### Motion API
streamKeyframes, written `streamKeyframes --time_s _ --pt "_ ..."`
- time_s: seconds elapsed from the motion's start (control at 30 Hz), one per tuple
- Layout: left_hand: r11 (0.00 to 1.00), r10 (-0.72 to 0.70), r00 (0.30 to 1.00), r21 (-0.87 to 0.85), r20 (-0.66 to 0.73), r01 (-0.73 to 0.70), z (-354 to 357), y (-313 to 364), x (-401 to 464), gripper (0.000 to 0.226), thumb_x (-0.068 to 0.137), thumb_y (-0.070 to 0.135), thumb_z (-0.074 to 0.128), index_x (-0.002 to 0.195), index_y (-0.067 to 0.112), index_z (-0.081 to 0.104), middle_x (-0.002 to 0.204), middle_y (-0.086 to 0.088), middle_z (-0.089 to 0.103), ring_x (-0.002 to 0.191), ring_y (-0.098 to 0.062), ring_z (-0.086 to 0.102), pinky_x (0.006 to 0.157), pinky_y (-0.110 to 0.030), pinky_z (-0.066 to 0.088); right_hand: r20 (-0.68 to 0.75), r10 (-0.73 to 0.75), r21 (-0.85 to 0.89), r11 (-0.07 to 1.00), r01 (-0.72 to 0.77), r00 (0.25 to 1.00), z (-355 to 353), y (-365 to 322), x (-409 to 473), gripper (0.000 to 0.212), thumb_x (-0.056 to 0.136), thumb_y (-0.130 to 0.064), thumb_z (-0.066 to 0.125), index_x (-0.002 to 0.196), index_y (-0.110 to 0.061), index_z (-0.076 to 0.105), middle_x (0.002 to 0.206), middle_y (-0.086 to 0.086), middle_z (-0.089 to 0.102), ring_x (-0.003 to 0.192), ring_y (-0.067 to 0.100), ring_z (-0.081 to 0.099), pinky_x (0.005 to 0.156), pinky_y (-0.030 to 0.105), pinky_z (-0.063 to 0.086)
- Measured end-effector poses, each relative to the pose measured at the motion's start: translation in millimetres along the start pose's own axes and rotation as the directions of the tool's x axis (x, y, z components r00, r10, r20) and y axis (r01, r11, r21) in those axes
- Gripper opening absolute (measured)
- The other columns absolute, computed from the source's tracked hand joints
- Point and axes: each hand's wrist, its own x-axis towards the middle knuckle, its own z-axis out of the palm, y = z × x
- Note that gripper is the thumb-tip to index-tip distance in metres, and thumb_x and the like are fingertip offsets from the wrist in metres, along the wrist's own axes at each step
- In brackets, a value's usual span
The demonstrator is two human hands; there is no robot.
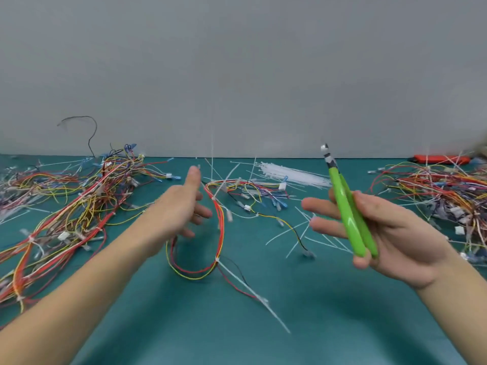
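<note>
Gripping green flush cutters (350, 219) with right hand (400, 233), hovering open left hand (181, 206) over centre-frame wire harness (220, 227): floppy, light, tangly, probably best grabbed at a zip-tied spot.

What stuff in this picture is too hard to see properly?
Head view, the only one:
- Green-handled cutters in the right hand: the metal tip is small and blurred, so open or closed blades cannot be told.
- Left hand: its fingertips are smeared by motion; whether they touch the red and yellow wire loop is unclear.
- Flat red thing at the far right: a heap of coloured wires covers its end, hiding what it is.
</note>
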Motion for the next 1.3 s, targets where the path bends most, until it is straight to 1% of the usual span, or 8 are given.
streamKeyframes --time_s 0.1,0.27,0.37,0.5,0.63,0.9,1.03,1.3 --pt "0.929 0.220 0.975 0.298 0.034 -0.220 -29 -18 -15 0.069 0.097 0.075 0.032 0.091 0.024 0.077 0.084 0.013 0.079 0.082 -0.012 0.072 0.069 -0.033 0.057 -0.093 -0.042 0.044 0.998 0.046 0.995 4 8 6 0.049 0.114 -0.023 0.020 0.148 0.005 0.043 0.168 0.023 0.015 0.156 0.039 0.018 0.105 0.065 0.047" --pt "0.939 0.234 0.783 0.075 0.577 -0.336 -19 -38 -33 0.014 0.095 0.037 0.074 0.103 0.028 0.080 0.098 0.007 0.079 0.084 -0.002 0.068 0.077 -0.016 0.052 -0.215 -0.072 0.126 0.987 0.101 0.974 1 19 7 0.045 0.113 -0.028 0.030 0.133 0.000 0.058 0.168 0.010 0.021 0.150 0.033 0.038 0.091 0.052 0.060" --pt "0.938 0.268 0.742 0.008 0.614 -0.346 -10 -34 -37 0.007 0.092 0.024 0.078 0.097 0.019 0.079 0.091 -0.005 0.077 0.079 -0.011 0.063 0.074 -0.026 0.052 -0.247 -0.070 0.164 0.980 0.113 0.966 3 23 12 0.037 0.111 -0.032 0.038 0.125 -0.006 0.061 0.170 0.006 0.019 0.136 0.027 0.055 0.076 0.044 0.065" --pt "0.883 0.462 0.783 -0.293 0.416 -0.365 -16 -20 -44 0.027 0.082 0.041 0.084 0.089 0.015 0.079 0.084 -0.013 0.077 0.081 -0.022 0.072 0.077 -0.027 0.054 -0.327 -0.140 0.057 0.984 0.167 0.935 10 31 14 0.043 0.112 -0.043 0.030 0.124 -0.014 0.060 0.165 0.013 0.034 0.132 0.028 0.050 0.095 0.037 0.045" --pt "0.695 0.430 0.837 -0.716 0.338 -0.067 -27 -4 -45 0.042 0.063 0.049 0.094 0.091 0.021 0.081 0.066 0.002 0.067 0.061 -0.016 0.071 0.061 -0.030 0.060 -0.376 -0.124 0.068 0.985 0.161 0.918 6 39 12 0.034 0.109 -0.045 0.041 0.112 -0.020 0.065 0.145 0.016 0.057 0.145 0.036 0.042 0.116 0.051 0.029" --pt "0.418 0.407 0.785 -0.860 0.467 0.294 0 -21 -45 0.066 0.071 0.036 0.095 0.131 0.036 0.069 0.075 0.008 0.056 0.054 -0.003 0.057 0.050 -0.021 0.058 -0.331 -0.062 0.131 0.985 0.111 0.942 3 46 2 0.053 0.111 -0.044 0.023 0.125 -0.011 0.061 0.148 0.024 0.050 0.146 0.043 0.037 0.121 0.061 0.012" --pt "0.224 0.605 0.593 -0.828 0.532 0.514 -3 -33 -42 0.036 0.101 0.032 0.066 0.137 0.032 0.065 0.095 -0.001 0.066 0.075 -0.011 0.068 0.073 -0.032 0.064 -0.374 -0.089 0.104 0.985 0.137 0.923 0 49 3 0.036 0.108 -0.040 0.042 0.116 -0.015 0.066 0.143 0.023 0.057 0.143 0.043 0.045 0.120 0.064 0.022" --pt "0.412 0.370 0.922 -0.910 0.117 -0.050 15 -33 -37 0.051 0.063 0.046 0.097 0.108 0.031 0.079 0.112 0.001 0.073 0.104 -0.021 0.071 0.077 -0.038 0.057 -0.342 -0.044 0.147 0.984 0.099 0.939 9 56 6 0.045 0.110 -0.042 0.032 0.124 -0.011 0.062 0.140 0.024 0.056 0.138 0.043 0.045 0.118 0.063 0.019"
